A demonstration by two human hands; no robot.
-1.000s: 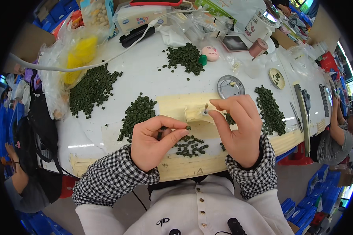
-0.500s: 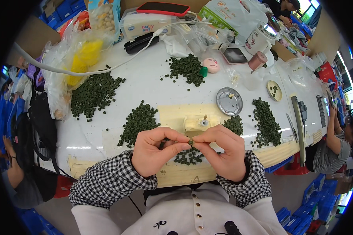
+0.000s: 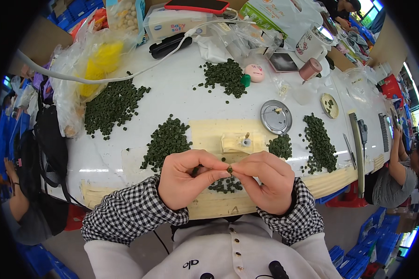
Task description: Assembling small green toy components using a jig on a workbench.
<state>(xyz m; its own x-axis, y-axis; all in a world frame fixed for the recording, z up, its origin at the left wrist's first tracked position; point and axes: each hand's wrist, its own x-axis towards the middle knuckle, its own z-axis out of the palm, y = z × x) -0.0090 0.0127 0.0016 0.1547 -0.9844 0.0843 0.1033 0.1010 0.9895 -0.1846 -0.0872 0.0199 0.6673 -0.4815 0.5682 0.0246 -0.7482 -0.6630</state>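
Observation:
Both my hands meet over the near edge of the white table. My left hand [image 3: 186,180] and my right hand [image 3: 267,179] pinch one small dark green piece [image 3: 230,170] between thumbs and forefingers. Its exact kind is too small to make out. Below the fingertips lies a small pile of similar dark green pieces [image 3: 226,185], partly hidden by my hands. A larger pile of green pieces [image 3: 166,142] is beside my left hand, and a smaller pile [image 3: 280,146] is just beyond my right. Straight ahead, a small fixture with an upright peg [image 3: 246,141] is fixed to the taped surface.
More green piles lie at the left [image 3: 114,107], far middle [image 3: 226,76] and right [image 3: 319,144]. A round metal dish [image 3: 275,124], tweezers [image 3: 350,149] and a long metal bar [image 3: 357,153] are to the right. A white cable [image 3: 102,81] crosses the far left. Other people sit at both sides.
The view has shifted slightly. My hands stay together, and the small green piece between my fingertips shows more clearly now.

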